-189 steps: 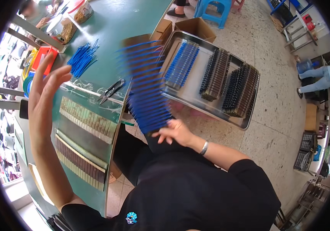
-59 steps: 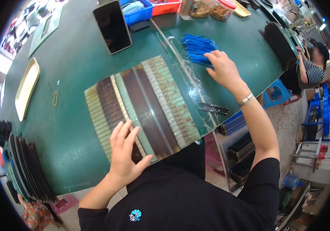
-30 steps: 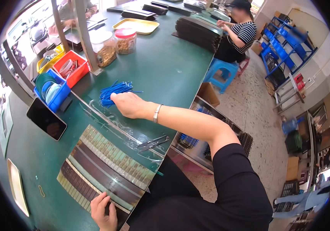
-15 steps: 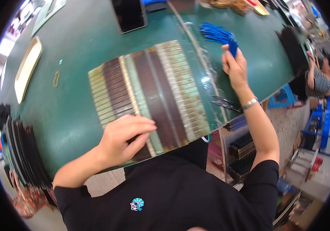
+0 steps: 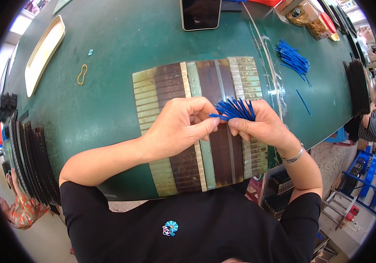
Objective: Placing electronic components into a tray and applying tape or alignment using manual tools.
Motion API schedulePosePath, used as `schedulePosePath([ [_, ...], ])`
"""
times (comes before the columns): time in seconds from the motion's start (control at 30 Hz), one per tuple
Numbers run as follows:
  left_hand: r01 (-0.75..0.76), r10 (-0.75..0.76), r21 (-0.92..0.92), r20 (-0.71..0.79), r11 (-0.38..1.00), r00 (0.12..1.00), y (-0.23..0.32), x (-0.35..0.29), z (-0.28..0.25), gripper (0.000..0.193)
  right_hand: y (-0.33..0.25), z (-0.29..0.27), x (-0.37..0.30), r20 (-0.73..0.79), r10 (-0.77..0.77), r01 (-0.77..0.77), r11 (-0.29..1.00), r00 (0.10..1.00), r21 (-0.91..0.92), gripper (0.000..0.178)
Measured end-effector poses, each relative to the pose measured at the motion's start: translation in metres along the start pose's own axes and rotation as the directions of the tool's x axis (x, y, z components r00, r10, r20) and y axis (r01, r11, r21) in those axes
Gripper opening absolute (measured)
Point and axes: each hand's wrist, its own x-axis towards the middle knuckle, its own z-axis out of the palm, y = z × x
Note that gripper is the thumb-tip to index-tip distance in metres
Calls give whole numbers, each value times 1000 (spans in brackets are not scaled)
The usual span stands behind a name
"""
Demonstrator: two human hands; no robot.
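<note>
My right hand [image 5: 267, 125] is closed around a bunch of short blue wires [image 5: 236, 109], whose ends fan out past the thumb and fingers. Right beside it, my left hand [image 5: 186, 122] pinches the left-hand ends of a few of these wires between thumb and fingertips. Both hands are over a flat grooved board [image 5: 170, 176] with green, brown and pale strips, lying on the green table. More blue wires lie in a loose pile [image 5: 294, 58] at the right, and a single blue wire [image 5: 303, 102] lies apart from it.
On the green table [image 5: 109, 39] are a phone [image 5: 200, 15], a rubber band [image 5: 82, 74] and a pale long tray [image 5: 44, 55]. Jars [image 5: 319, 26] stand at the far right. Stacks of dark boards line the left [image 5: 32, 162] and right [image 5: 357, 85] edges. Other people sit at both sides.
My right hand has come from the wire pile to above the board, carrying a bunch of blue wires. My left hand has risen from the board to meet it. The view has shifted.
</note>
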Motion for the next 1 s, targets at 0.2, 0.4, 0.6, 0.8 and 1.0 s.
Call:
schedulePosePath([
  [0.2, 29, -29, -5, -53, 1000, 998, 4, 6, -17, 18, -17, -16, 14, -149, 46, -67, 988, 988, -138, 12],
  [0.4, -135, 205, 259, -265, 956, 942, -6, -1, -46, 18, -19, -44, 41, -244, -264, 134, 886, 933, -445, 13],
  [0.6, -220, 412, 638, -167, 738, 896, -5, -5, -58, 21, -34, -42, 76, -195, -242, 64, 766, 950, -640, 15],
  [0.8, -376, 604, 822, 50, 428, 795, -4, 12, -50, 29, -38, -34, 82, -188, -225, 11, 669, 956, -743, 17],
  [1.0, -257, 598, 951, 107, 172, 794, -3, 20, -41, 35, -36, -72, 66, -256, -404, 114, 697, 878, -708, 14],
])
